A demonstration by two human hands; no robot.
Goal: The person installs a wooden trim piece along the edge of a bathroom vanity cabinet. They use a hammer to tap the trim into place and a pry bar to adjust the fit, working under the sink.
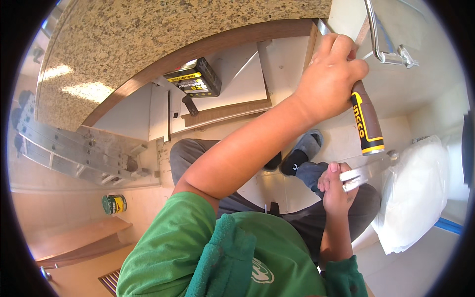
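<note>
My left hand reaches across to the upper right, its fingers wrapped around a chisel. The dark handle with yellow bands points down toward me, while the metal blade meets the corner of the brown wooden cabinet frame. Below the handle's end, my right hand is closed on what looks like a hammer. Its shiny metal head is blurred and sits apart from the chisel; the hammer's handle is mostly hidden.
A speckled stone countertop overhangs the cabinet. Inside, a black-and-yellow adhesive tin stands on a white board. At left are a ladder and green can; at right, a white plastic bag and chrome bar.
</note>
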